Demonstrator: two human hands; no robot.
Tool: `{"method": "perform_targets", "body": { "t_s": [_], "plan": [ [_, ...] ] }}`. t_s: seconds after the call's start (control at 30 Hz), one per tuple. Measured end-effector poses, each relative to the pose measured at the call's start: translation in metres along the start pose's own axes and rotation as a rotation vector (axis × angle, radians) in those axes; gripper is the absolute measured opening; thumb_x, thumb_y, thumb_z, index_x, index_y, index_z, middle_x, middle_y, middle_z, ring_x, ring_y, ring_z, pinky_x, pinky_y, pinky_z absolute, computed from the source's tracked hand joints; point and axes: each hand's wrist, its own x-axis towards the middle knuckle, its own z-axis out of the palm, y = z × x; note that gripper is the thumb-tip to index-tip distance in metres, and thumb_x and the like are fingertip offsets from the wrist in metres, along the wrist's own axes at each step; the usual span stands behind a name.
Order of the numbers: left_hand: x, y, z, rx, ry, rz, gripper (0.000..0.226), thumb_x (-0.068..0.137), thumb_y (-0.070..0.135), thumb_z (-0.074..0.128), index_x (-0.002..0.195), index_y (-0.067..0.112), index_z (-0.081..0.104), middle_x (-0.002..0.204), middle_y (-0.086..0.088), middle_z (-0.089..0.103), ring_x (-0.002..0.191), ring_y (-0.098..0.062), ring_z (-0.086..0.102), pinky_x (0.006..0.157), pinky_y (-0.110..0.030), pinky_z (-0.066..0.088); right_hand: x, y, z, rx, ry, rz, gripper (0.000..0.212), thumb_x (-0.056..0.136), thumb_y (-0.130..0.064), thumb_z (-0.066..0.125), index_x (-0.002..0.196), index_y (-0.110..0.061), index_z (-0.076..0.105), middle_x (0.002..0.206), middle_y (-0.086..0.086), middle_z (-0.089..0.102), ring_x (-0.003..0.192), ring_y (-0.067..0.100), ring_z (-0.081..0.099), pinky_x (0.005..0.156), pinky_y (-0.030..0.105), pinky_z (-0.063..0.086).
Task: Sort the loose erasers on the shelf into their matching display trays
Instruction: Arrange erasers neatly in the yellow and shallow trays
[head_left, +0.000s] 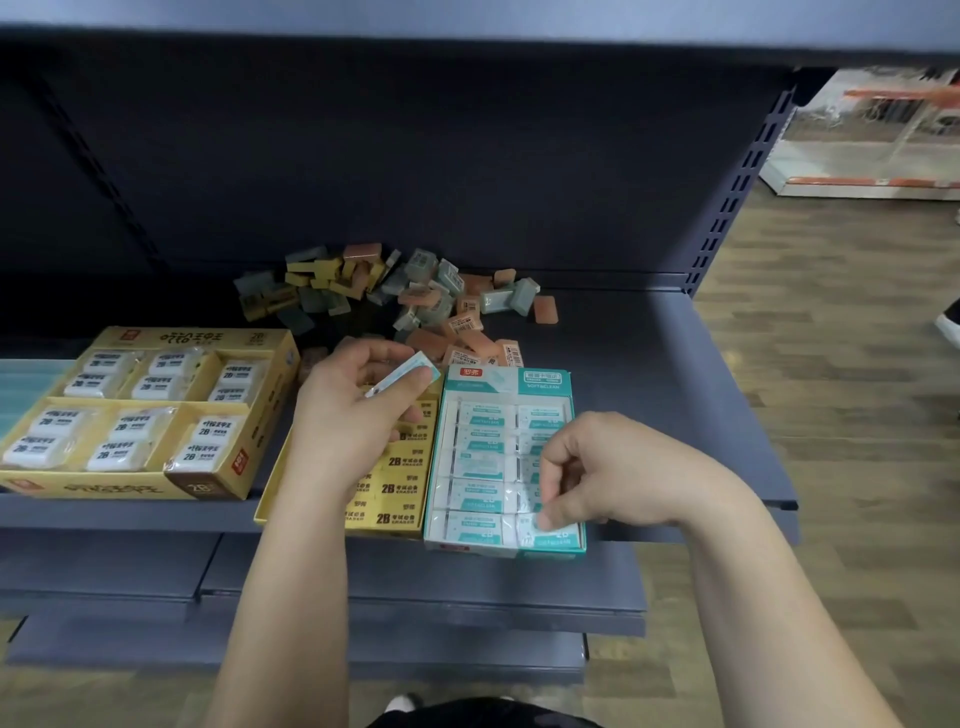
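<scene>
Shelf (675, 389) is carrying a pile of loose erasers (415, 296), lying beyond both grips. The teal tray (506, 375) is sitting under the right grip (602, 467), which is pinching a front-row eraser (566, 535). The left grip (358, 410), hovering over the yellow tray (267, 499), is pinching a teal-sleeved eraser (402, 378).

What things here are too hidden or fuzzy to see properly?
All in the head view:
The middle yellow tray is mostly hidden under the left hand and its forearm.
The eraser pinched by the left hand has blurred print.
The teal tray has its right column partly covered by the right hand; whether it grips anything there is unclear.
The loose pile has labels too small to read.
</scene>
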Motion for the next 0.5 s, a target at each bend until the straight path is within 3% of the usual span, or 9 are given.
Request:
{"method": "perform_targets", "body": {
  "t_s": [0.1,0.33,0.5],
  "plan": [
    [0.0018,-0.0010,0.0012,-0.038,-0.015,-0.031,0.014,0.090,0.022,0.069,0.103,0.025,0.066,0.096,0.004,0.072,0.068,-0.014,0.072,0.053,-0.024,0.049,0.0012,0.0002,0.0023,-0.035,0.026,0.021,0.015,0.071,-0.018,0.086,0.069,-0.021,0.072,0.064,-0.014,0.064,0.051,0.001,0.057,0.052,0.018,0.048],
    [0.0019,0.0074,0.0045,-0.266,-0.087,-0.146,0.020,0.100,0.010,0.051,0.100,0.019,0.069,0.089,-0.004,0.075,0.077,-0.019,0.074,0.060,-0.023,0.060,0.0072,0.0040,0.0058,-0.144,0.071,-0.001,0.023,0.067,-0.022,0.087,0.077,-0.020,0.067,0.072,-0.010,0.060,0.066,0.006,0.054,0.059,0.021,0.042],
    [0.0025,0.0081,0.0048,-0.316,-0.125,-0.151,0.020,0.099,0.007,0.051,0.102,0.016,0.068,0.094,-0.006,0.075,0.084,-0.018,0.074,0.062,-0.023,0.059,0.0083,0.0068,0.0005,-0.081,0.138,-0.072,0.013,0.081,-0.034,0.076,0.080,-0.025,0.067,0.079,-0.008,0.066,0.072,0.007,0.060,0.064,0.022,0.046]
  ]
}}
